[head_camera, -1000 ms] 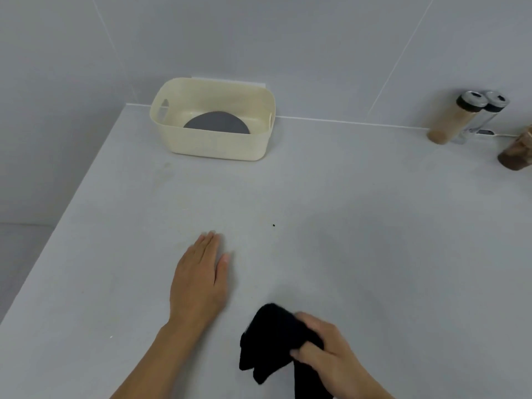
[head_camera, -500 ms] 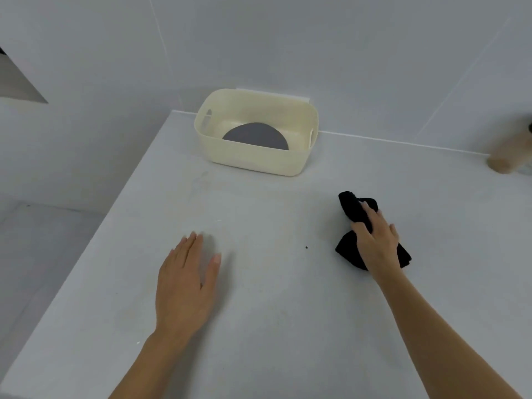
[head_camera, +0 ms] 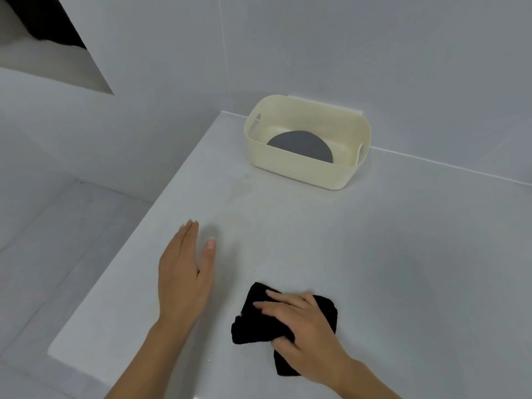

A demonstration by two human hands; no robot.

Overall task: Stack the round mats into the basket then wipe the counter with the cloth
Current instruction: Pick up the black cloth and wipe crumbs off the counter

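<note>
A cream plastic basket (head_camera: 299,171) stands at the back of the white counter (head_camera: 374,254), against the wall. Grey round mats (head_camera: 302,144) lie flat inside it; the front wall hides their near edge. My right hand (head_camera: 302,323) presses a crumpled black cloth (head_camera: 253,321) flat onto the counter near the front. My left hand (head_camera: 185,269) rests palm down on the counter just left of the cloth, fingers straight and holding nothing.
The counter's left edge (head_camera: 138,234) drops to a pale floor (head_camera: 43,240). Grey tiled walls close off the back and left. A faint smudge (head_camera: 239,185) marks the counter in front of the basket's left end.
My right hand has dragged the cloth from the middle of the counter back toward the front, close to my left hand. The view has swung left, so the bottles at right are out of frame.
</note>
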